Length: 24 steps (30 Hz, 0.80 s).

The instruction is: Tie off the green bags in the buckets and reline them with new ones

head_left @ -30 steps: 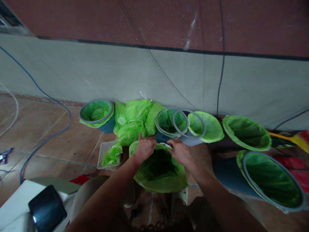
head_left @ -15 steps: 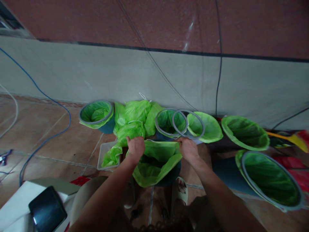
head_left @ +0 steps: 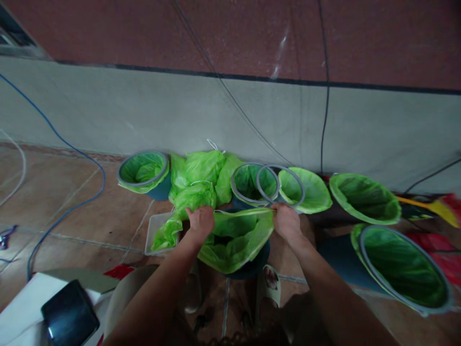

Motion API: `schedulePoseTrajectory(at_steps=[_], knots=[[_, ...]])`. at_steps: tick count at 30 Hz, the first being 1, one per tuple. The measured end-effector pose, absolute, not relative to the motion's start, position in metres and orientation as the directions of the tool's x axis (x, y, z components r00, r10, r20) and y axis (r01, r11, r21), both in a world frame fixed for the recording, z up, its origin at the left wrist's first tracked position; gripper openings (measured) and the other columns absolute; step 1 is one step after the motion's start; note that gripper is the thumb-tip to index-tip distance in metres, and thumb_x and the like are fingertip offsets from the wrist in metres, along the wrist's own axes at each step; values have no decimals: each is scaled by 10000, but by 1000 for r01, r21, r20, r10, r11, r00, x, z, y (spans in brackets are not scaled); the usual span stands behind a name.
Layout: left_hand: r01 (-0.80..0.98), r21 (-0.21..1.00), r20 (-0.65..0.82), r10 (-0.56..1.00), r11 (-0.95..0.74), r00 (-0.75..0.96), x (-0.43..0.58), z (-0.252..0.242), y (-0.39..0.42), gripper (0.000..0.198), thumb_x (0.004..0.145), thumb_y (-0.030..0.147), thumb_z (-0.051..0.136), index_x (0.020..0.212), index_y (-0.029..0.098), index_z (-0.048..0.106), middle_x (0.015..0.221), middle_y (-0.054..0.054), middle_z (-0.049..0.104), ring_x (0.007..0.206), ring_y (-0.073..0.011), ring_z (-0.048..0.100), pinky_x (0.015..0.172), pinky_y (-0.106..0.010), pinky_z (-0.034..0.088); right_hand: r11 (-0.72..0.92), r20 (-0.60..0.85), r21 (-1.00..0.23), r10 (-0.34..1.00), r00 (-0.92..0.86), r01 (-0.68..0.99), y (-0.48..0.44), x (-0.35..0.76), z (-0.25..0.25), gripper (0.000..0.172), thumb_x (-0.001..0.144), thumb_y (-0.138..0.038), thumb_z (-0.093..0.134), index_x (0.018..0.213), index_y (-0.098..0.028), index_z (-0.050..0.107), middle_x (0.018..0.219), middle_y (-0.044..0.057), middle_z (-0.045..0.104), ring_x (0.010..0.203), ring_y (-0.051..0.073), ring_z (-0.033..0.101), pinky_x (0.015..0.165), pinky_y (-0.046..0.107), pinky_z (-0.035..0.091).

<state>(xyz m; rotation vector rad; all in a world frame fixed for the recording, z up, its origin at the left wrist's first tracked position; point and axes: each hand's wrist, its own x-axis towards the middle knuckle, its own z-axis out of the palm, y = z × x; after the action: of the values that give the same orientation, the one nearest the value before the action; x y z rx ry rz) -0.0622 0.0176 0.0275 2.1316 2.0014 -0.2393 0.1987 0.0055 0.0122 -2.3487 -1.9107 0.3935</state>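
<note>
Between my arms, a green garbage bag (head_left: 237,252) hangs with its mouth spread inside and over a dark blue bin (head_left: 250,269). My left hand (head_left: 200,222) is closed on the bag's upper left edge. The upper right edge is gripped by my right hand (head_left: 287,221). A white drawstring shows along the bag's back rim. Just past my right hand, a loose grey ring (head_left: 302,180) overlaps a lined bin (head_left: 248,180). Left of my left hand is a white tray (head_left: 153,235) with a crumpled green bag (head_left: 167,234) in it.
Tied green bags (head_left: 203,166) sit against the wall beside another lined bin (head_left: 163,185). To the right stand more lined bins, one tilted with a grey ring (head_left: 444,288). A blue cable (head_left: 72,206) crosses the floor; a dark phone-like device (head_left: 70,312) lies lower left.
My right hand has shifted slightly right, pulling the bag's mouth wider on that side. The bag's front edge has risen a little. My left hand has hardly moved.
</note>
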Motion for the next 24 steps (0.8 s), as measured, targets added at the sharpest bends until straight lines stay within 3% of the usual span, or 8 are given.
schedulePoseTrajectory(at_steps=[3,6,8,11,13,17,20,24], knots=[[985,97,-180,971,-144,159,-54,26,16,619,803,200,573,1412,165,472,1453,-211,469,1269,-392,489,1045,-654,336,-77,-56,-339,997,62,938,5,189,7,309,839,-72,466,961,-173,732,996,95,724,990,218,661,898,299,468],[927,214,-129,931,-309,340,-42,23,14,808,770,371,677,1492,245,336,1555,-146,338,1362,-376,380,1092,-626,301,79,66,-453,996,-55,888,3,179,5,292,833,-69,460,936,-164,717,979,87,709,974,205,647,907,301,472],[875,265,-77,895,-406,438,-34,20,13,712,803,400,655,1451,272,390,1508,-111,413,1324,-331,431,1102,-591,307,174,133,-504,983,-123,846,1,172,5,282,837,-82,454,936,-161,706,960,84,698,948,200,642,897,308,480],[844,291,-61,872,-450,486,-26,18,14,336,931,321,478,1234,237,597,1252,-89,621,1134,-246,580,1032,-466,413,216,163,-562,975,-150,798,-4,161,3,296,849,-145,487,1087,-144,663,1009,97,691,939,206,645,893,332,495],[859,291,-95,881,-421,464,-25,18,16,328,978,282,361,1062,204,669,1067,-80,678,990,-203,632,925,-362,475,157,125,-578,987,-103,801,-9,153,0,403,840,-195,540,1234,-122,587,1050,115,688,938,217,653,889,351,507],[902,258,-122,915,-345,384,-29,18,21,368,991,285,323,996,182,677,1003,-86,684,901,-190,650,792,-290,496,9,15,-519,1000,-1,855,-17,146,-8,575,800,-158,583,1358,-72,476,1166,158,658,1039,240,641,929,349,495],[925,231,-121,934,-303,336,-34,16,24,361,989,253,317,1002,169,668,986,-93,687,882,-201,660,762,-292,497,-45,-90,-426,996,7,904,-16,150,-8,516,788,-85,554,1304,-85,539,1220,165,641,1082,236,634,946,319,475],[961,180,-113,966,-209,232,-40,20,27,354,978,208,312,1007,145,660,982,-115,688,853,-204,670,736,-286,492,-87,-246,-258,969,22,962,-11,162,-1,428,801,-18,473,1179,-123,645,1122,151,695,1056,235,656,912,305,470]])
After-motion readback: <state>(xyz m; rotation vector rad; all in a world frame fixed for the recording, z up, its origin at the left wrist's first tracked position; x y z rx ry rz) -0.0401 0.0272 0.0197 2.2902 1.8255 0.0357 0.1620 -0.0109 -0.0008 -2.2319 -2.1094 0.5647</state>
